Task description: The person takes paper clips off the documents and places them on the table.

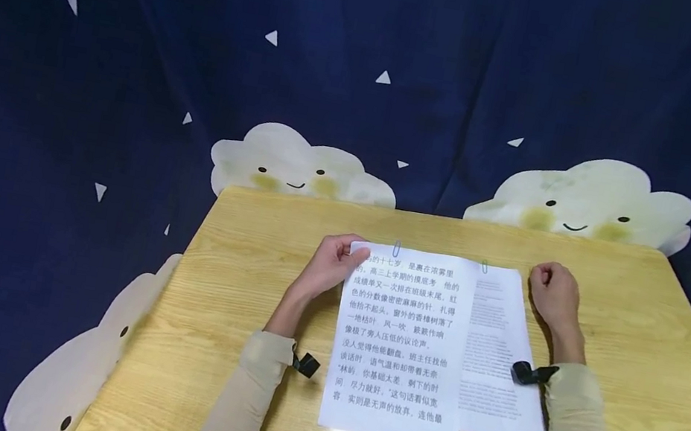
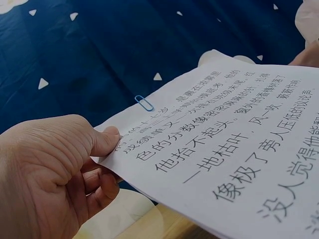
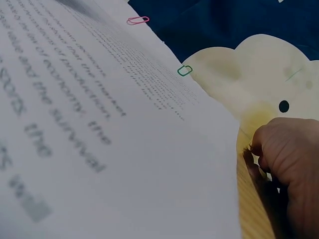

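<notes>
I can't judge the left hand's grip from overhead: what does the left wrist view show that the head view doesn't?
Only the left wrist view: the left hand pinching the corner of the Chinese-text sheet, thumb on top and fingers beneath, and the blue paper clip close up. Only the head view: the right hand, curled, beside the second sheet, and the wooden table. Both: the left hand, the top sheet, the starry backdrop.

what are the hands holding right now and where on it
The left hand pinches the top-left corner of the large-print sheet between thumb and fingers. The right hand holds nothing, curled beside the papers.
</notes>
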### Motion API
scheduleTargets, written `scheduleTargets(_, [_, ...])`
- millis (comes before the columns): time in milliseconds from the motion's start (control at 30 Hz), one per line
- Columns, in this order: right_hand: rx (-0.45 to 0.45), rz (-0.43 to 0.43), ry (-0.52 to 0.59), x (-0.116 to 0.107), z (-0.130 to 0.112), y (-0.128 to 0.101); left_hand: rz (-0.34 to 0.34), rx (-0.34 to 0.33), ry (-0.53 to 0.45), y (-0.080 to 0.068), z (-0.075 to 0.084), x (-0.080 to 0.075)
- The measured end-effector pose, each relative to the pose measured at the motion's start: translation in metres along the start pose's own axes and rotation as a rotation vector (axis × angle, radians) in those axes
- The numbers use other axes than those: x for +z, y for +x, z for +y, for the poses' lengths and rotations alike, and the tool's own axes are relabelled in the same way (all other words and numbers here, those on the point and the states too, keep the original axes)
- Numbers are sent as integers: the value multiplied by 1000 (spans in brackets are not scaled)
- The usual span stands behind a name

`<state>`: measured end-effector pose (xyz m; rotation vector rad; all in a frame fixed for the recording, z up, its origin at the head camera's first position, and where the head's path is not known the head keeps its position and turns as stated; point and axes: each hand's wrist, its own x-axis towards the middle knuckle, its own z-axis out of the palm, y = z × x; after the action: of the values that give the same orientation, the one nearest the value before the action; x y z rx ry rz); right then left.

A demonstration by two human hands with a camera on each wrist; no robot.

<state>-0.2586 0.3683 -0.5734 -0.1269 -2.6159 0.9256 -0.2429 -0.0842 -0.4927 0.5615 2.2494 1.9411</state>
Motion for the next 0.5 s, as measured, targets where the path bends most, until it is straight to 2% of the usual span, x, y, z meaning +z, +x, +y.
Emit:
scheduleTargets(233, [28,2,-3,2,1,-7,-15,-10,-15,-5,-2,1])
scheduleTargets(500, [66,-4,23,0,-2,0,-11,26,3,-1,0,-2])
